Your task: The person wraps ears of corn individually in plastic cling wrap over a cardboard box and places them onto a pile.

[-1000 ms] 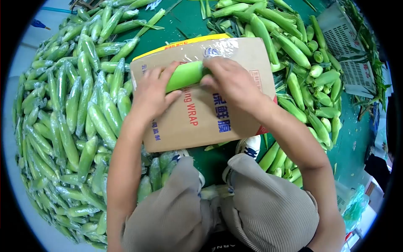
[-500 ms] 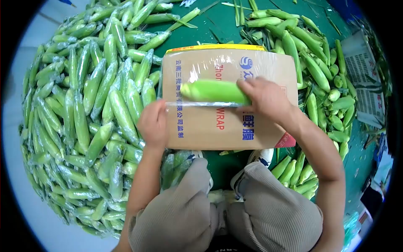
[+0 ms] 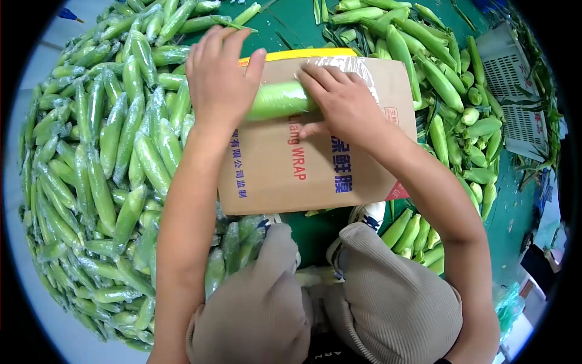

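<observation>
An ear of corn [image 3: 282, 101] in green husk lies across the printed cardboard box [image 3: 273, 176], with shiny film on it. My right hand [image 3: 342, 100] is over the ear's right end, fingers bent over the top and thumb below. At the other end is my left hand [image 3: 221, 82], its fingers stretched toward the far side and its thumb apart. It covers the ear's left tip, so I cannot tell how firmly it touches. Clear plastic film [image 3: 357, 70] spreads over the box's far part, near a yellow strip [image 3: 297, 55].
Film-wrapped ears [image 3: 103, 164] form a big heap on the left. Unwrapped ears [image 3: 445, 85] are piled on the right, before a white plastic crate [image 3: 509, 79]. More ears [image 3: 412, 236] lie by my right knee. The floor covering [image 3: 291, 27] is green.
The ear has gone from being held above the box to lying on it, farther away. My left hand has moved from the box's left edge up to the ear's left end and opened.
</observation>
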Demonstrator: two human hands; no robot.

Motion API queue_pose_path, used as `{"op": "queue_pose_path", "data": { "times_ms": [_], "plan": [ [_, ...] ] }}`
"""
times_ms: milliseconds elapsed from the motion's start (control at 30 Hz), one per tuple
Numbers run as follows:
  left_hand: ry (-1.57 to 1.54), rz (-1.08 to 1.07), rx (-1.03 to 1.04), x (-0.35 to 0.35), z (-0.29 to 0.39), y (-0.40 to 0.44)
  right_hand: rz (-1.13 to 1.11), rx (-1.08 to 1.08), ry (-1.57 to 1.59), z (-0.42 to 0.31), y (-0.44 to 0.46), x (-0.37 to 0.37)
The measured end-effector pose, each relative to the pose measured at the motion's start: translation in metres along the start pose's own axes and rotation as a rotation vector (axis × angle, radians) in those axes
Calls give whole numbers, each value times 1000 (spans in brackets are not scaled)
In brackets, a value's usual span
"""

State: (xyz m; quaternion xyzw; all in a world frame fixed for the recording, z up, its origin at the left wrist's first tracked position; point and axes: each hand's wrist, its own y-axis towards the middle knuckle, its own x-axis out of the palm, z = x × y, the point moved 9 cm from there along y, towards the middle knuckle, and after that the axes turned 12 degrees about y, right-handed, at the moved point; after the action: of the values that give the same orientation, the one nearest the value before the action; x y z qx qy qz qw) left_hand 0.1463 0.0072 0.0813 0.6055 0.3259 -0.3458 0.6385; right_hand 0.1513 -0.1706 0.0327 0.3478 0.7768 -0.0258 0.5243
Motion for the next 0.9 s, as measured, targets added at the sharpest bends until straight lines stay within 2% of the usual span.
{"op": "queue_pose_path", "data": {
  "times_ms": [33, 67, 100, 133, 200, 233, 267, 300, 333, 367, 400, 467, 500, 533, 600, 633, 700, 733, 800, 833, 867, 900],
  "plan": [
    [-370, -246, -186, 10, -2, -10, 31, 7, 6, 7, 5, 8],
    [-249, -248, -41, 6, 19, -20, 72, 19, 9, 11, 11, 7],
    [-125, -251, 104, 5, 39, -36, -74, 136, 116, 27, 13, 16],
    [1, -250, 253, 7, 56, -51, -146, 143, 188, 36, 18, 19],
    [117, -198, 329, 7, 62, -62, -282, 154, 390, 34, 22, 10],
    [164, -149, 361, 2, 61, -63, -188, 58, 517, 19, 22, 1],
    [207, -103, 392, -4, 62, -65, -362, 147, 543, 21, 21, 14],
    [17, -278, 295, 3, 54, -67, -537, 243, 562, 26, 15, 19],
    [-24, -353, 280, 6, 55, -69, -707, 341, 571, 25, 11, 15],
    [-69, -432, 271, 10, 57, -73, -757, 358, 443, 25, 22, 11],
    [-116, -512, 271, 14, 62, -76, -669, 311, 433, 22, 42, 4],
    [-178, -717, 255, 19, 75, -78, -244, -197, 445, 16, 55, 27],
    [-193, -819, 234, 21, 77, -81, -480, -73, 187, 8, 49, 51],
    [-218, -889, 307, 20, 85, -88, -555, -108, 13, 8, 39, 70],
    [-266, -1034, 422, 13, 98, -106, -430, -188, 2, 7, 29, 78],
    [-241, -1119, 417, 10, 101, -117, -386, -218, 23, 6, 25, 82],
    [-273, -1338, 455, 1, 108, -149, -427, -205, 4, -1, 22, 82],
    [-563, -1318, 427, -7, 114, -179, -429, -192, 10, 0, 18, 82],
    [-569, -1782, 540, -29, 135, -245, -324, -235, 25, 1, 18, 79],
    [-843, -1834, 511, -35, 140, -283, -270, -252, 44, -3, 15, 79],
    [-932, -1970, 434, -40, 143, -297, -280, -244, 161, -15, 9, 70],
    [-973, -1896, 428, -38, 139, -295, -286, -228, 281, -30, -3, 59]
  ]
}}
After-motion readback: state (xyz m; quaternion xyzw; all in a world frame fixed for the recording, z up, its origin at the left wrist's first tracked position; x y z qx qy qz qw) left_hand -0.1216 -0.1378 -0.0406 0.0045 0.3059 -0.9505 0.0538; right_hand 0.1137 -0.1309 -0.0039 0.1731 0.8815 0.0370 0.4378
